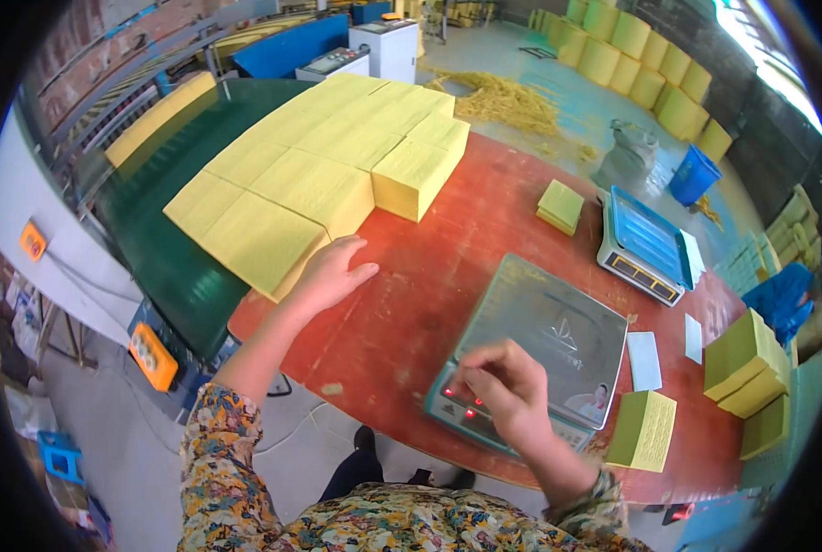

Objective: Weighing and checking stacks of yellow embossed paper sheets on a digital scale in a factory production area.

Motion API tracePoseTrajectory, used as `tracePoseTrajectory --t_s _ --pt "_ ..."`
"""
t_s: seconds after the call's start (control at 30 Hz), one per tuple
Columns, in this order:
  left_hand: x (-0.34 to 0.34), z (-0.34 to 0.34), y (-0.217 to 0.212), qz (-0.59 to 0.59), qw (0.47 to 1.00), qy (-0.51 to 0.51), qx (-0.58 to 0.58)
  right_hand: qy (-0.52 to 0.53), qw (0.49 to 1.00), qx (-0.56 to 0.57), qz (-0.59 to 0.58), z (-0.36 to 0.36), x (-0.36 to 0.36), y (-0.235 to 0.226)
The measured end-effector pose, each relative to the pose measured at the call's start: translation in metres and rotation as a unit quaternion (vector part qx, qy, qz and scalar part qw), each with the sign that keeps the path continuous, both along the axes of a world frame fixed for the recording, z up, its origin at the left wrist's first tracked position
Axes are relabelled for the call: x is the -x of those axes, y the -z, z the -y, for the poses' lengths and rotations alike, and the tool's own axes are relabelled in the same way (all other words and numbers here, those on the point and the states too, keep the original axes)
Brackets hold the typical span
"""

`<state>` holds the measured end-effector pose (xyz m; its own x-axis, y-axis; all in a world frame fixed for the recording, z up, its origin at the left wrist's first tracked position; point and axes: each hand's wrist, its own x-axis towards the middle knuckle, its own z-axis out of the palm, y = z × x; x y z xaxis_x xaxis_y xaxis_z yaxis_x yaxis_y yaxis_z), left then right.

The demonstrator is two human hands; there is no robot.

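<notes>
My left hand is at the near right corner of a block of yellow paper stacks, its thumb apart from the fingers. The fingertips are by the side of the nearest stack; whether they press on it I cannot tell. These stacks stand packed together, partly on a green conveyor belt and partly on a red table. My right hand hovers over the front of a flat digital scale with lit red digits. Its fingers are curled with the thumb against them, and nothing shows in them.
Behind the flat scale stands a second scale with a blue tray, beside a small paper stack. More stacks and white slips lie at the right. A blue bucket and yellow rolls are on the floor beyond.
</notes>
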<state>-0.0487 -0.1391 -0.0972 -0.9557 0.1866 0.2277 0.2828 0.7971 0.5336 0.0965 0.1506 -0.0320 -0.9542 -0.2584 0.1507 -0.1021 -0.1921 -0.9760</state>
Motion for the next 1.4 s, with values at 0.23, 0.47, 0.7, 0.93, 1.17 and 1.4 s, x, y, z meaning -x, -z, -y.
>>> tracePoseTrajectory --t_s 0.23,0.47,0.7,0.93,1.17,1.4 --pt "0.131 -0.001 -0.029 -0.091 0.995 0.026 0.025 0.086 0.926 -0.296 -0.218 0.066 0.195 -0.01" --pt "0.232 -0.033 -0.029 -0.069 0.978 -0.004 0.198 0.226 0.803 -0.469 -0.29 0.075 0.414 0.029" --pt "0.281 -0.073 0.028 -0.133 0.966 0.014 0.222 0.313 0.72 -0.576 -0.228 0.078 0.579 0.061" --pt "0.285 -0.074 0.029 -0.08 0.969 0.02 0.231 0.224 0.732 -0.627 -0.14 0.071 0.606 0.105" --pt "0.214 -0.096 0.038 -0.1 0.978 0.043 0.176 0.204 0.73 -0.647 -0.079 0.044 0.526 0.098" --pt "0.075 -0.082 0.034 -0.121 0.979 0.049 0.157 0.19 0.707 -0.678 -0.063 0.058 0.39 0.09"
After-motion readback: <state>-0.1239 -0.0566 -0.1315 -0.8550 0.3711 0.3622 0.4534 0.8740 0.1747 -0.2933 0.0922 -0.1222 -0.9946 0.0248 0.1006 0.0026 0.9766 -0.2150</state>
